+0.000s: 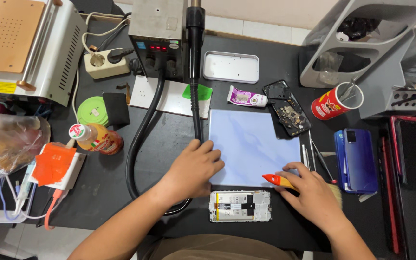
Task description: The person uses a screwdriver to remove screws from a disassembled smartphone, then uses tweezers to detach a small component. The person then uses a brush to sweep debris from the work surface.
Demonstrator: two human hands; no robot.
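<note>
Opened phone (240, 206) nearest, six o'clock. Left hand (192, 169) flat on blue mat (251, 144), grip empty. Right hand (311, 195), four o'clock, grip holding brush (279, 180).

The counter (246, 58) is matt black. The mat (253, 144) is pale blue, smooth, with a soft rubbery look. The brush (280, 180) has a glossy orange plastic handle. The open phone (240, 206) shows bare metal and a white frame. The hose (138, 144) is black, smooth rubber. The tray (231, 67) is dull metal. The far-left bag (6, 144) is clear, crinkled plastic.
</note>
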